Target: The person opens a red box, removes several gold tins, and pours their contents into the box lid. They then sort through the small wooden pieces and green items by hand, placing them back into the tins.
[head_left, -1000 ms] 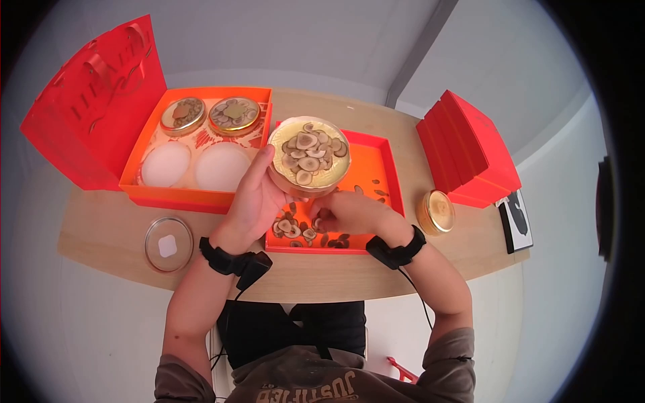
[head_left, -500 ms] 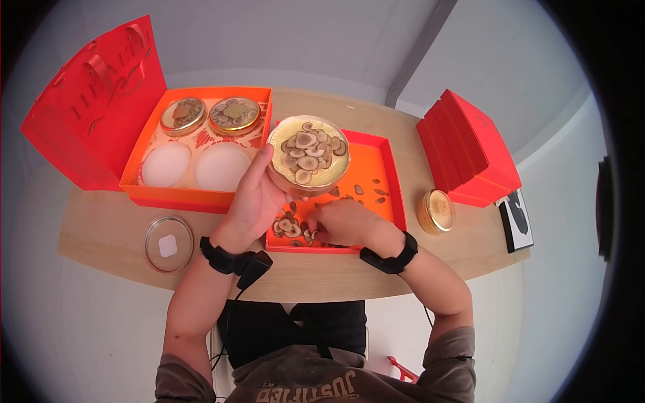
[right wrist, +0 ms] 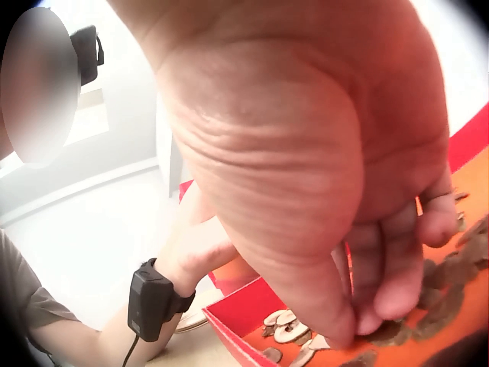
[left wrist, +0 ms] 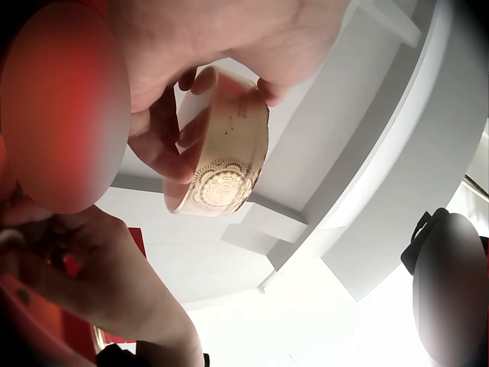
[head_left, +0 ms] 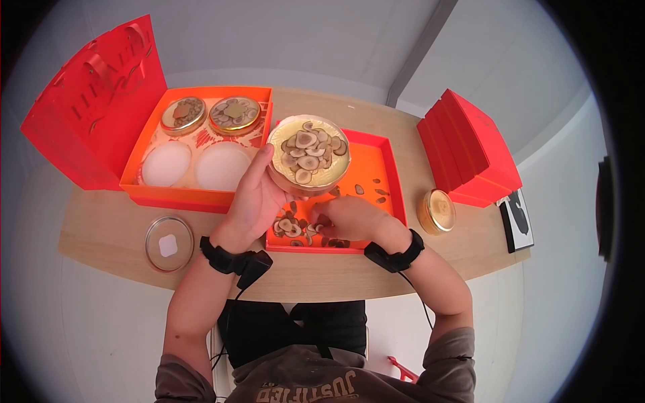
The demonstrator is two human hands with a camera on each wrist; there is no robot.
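Observation:
My left hand [head_left: 252, 205] grips an open round jar [head_left: 290, 185] from the side, holding it over the orange tray [head_left: 371, 156]; brown-edged slices lie on a pale yellow surface at its top. In the left wrist view the jar [left wrist: 233, 130] shows a gold emblem, with thumb and fingers around its wall. Down in the tray, below the jar, my right hand [head_left: 356, 218] has its fingers bent among loose slices [head_left: 287, 227]. The right wrist view shows thumb and fingertips low at the slices [right wrist: 289, 331]; the left wrist view shows something pale at those fingertips.
An orange box [head_left: 144, 195] at the left holds two lidded jars and has two round white recesses. Before it lies a clear lid [head_left: 153, 250]. A red bag [head_left: 87, 114] stands behind. At the right are a lidded jar [head_left: 437, 213], red boxes [head_left: 463, 151] and a black-framed item [head_left: 516, 225].
My right hand shifted left and toward the tray's near edge, then slightly back right and away from me; its fingertips stay among the slices. The left hand and jar have barely moved.

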